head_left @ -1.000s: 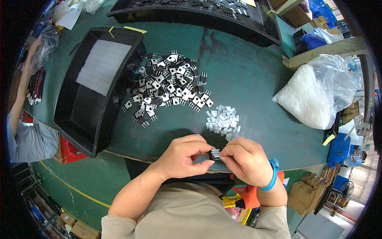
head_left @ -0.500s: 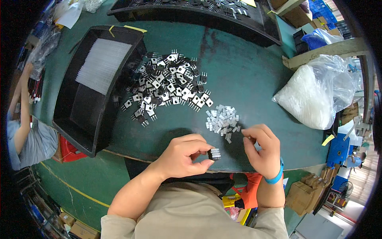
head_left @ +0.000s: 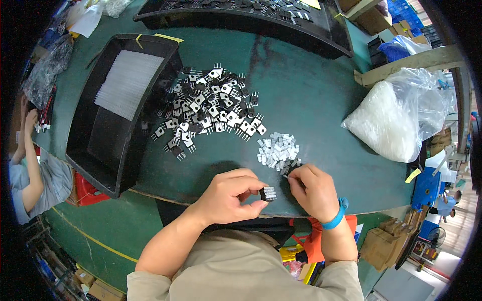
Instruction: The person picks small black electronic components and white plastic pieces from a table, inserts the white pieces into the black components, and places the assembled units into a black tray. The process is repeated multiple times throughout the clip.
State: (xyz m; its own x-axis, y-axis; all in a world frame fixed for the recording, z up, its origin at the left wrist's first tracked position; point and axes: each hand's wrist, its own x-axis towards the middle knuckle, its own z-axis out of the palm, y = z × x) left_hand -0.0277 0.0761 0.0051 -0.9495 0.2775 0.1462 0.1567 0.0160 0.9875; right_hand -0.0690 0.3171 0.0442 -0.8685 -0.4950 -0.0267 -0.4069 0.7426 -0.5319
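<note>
- Green bench (head_left: pixel 321 95): left tray (head_left: pixel 111 139) contains white ribbed sheeting (head_left: pixel 129 83); far tray (head_left: pixel 241 25), dark parts (head_left: pixel 261 7).
- In our left hand (head_left: pixel 228 195), fingers clamp a black stack (head_left: pixel 268 194).
- In our right hand (head_left: pixel 316 193), fingers meet at pale pieces (head_left: pixel 278 150).

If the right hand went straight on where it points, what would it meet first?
The right hand would likely meet the pile of small pale pieces just ahead, though depth is unclear.

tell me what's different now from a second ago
The right hand left the held parts, swung right, then came back left to the near edge of the small pale pieces; whether it grips one is too small to tell. The co-worker's hand moved down the picture. Unchanged: the left hand pinching those parts, and the component heap.
</note>
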